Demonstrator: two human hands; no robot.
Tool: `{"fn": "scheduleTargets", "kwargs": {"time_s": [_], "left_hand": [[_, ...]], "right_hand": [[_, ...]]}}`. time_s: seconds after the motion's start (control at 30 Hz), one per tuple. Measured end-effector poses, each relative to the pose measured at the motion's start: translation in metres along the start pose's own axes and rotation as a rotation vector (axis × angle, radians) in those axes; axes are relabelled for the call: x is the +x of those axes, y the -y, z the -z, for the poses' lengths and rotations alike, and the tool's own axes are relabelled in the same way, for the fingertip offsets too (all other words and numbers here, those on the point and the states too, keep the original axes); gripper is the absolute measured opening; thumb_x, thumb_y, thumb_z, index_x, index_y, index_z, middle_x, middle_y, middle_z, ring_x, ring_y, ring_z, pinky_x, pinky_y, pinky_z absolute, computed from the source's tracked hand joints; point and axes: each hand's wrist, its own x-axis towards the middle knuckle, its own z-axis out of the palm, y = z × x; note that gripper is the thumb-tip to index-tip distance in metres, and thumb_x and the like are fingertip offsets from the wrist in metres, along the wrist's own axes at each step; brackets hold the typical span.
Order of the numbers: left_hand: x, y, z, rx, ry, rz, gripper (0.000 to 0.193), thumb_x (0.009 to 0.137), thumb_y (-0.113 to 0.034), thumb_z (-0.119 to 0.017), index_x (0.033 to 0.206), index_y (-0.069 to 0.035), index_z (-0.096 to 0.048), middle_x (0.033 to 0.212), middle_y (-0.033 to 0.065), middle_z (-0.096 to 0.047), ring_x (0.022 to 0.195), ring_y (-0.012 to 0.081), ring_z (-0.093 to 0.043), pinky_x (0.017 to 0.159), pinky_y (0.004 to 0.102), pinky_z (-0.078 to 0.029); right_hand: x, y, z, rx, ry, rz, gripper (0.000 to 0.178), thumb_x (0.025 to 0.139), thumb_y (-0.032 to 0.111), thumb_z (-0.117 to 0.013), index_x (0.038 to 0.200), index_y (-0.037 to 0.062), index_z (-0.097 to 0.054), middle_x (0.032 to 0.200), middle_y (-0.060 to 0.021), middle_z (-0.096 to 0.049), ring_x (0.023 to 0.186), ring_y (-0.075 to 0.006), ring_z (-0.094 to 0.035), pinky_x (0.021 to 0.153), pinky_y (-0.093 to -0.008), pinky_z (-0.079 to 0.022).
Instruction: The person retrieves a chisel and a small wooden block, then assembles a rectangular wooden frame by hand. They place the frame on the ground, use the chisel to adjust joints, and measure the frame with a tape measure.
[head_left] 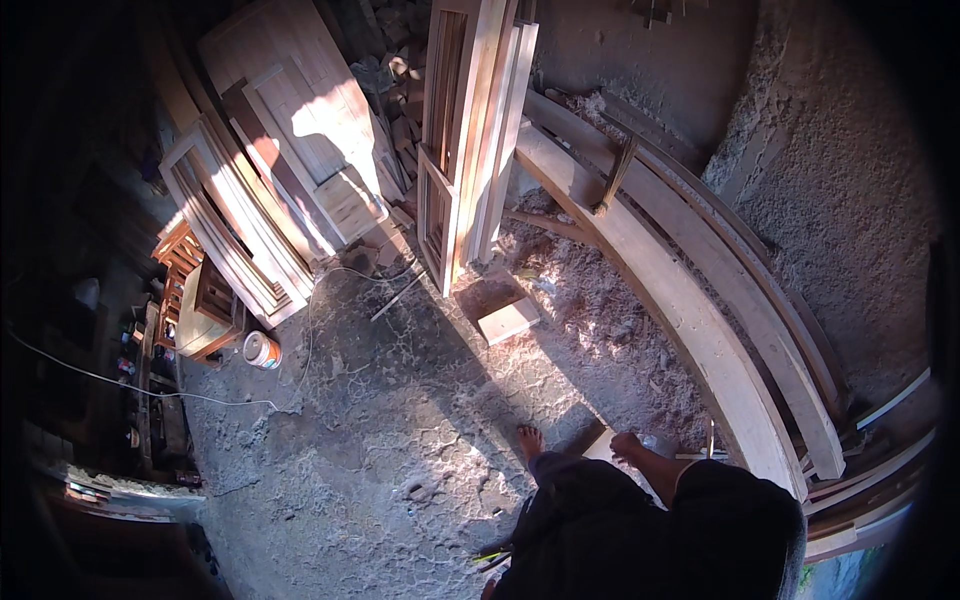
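Note:
My right hand reaches out from a dark sleeve at the lower right, its fingers curled closed. Right beside it is a pale piece of wood; whether the hand grips it or anything else I cannot make out. Only a sliver of my left hand shows at the lower edge, with its fingers hidden. Just above that sliver lies a thin yellow and dark item, too small to name. My bare foot stands on the rough floor.
Long thick planks lean along the right wall. Upright wooden frames stand ahead, near a short wood block. Panelled doors and more frames lean at far left, by a paint bucket. A white cable crosses the floor.

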Motion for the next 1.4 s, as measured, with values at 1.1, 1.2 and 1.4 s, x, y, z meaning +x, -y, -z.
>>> {"fn": "scheduleTargets", "kwargs": {"time_s": [1.1, 1.2, 1.4], "left_hand": [[0.258, -0.745, -0.285, 0.038, 0.302, -0.292, 0.054, 0.095, -0.012, -0.069, 0.145, -0.005, -0.049, 0.137, 0.0137, -0.058, 0.127, 0.0311, -0.055, 0.108, 0.0468, -0.045], [0.268, -0.777, -0.316, 0.384, 0.371, -0.395, 0.054, 0.102, -0.024, -0.058, 0.151, -0.008, -0.042, 0.148, 0.0122, -0.050, 0.133, 0.0296, -0.052, 0.113, 0.0471, -0.041], [0.260, -0.768, -0.370, 0.329, 0.154, -0.119, 0.052, 0.102, -0.036, -0.056, 0.146, -0.011, -0.042, 0.144, 0.0138, -0.052, 0.127, 0.0340, -0.054, 0.107, 0.0506, -0.044]], "right_hand": [[0.154, 0.697, -0.171, -0.232, -0.417, 0.408, 0.042, 0.083, 0.029, -0.064, 0.119, 0.0097, -0.073, 0.116, -0.0168, -0.073, 0.113, -0.0309, -0.068, 0.098, -0.0404, -0.054], [0.167, 0.771, -0.163, -0.274, -0.512, 0.405, 0.036, 0.087, 0.028, -0.058, 0.117, 0.0116, -0.069, 0.117, -0.0194, -0.070, 0.114, -0.0377, -0.065, 0.099, -0.0472, -0.052], [0.204, 0.880, -0.149, -0.188, -0.577, 0.440, 0.059, 0.090, 0.029, -0.063, 0.145, 0.0153, -0.047, 0.147, -0.0143, -0.049, 0.135, -0.0370, -0.049, 0.109, -0.0474, -0.046]]}}
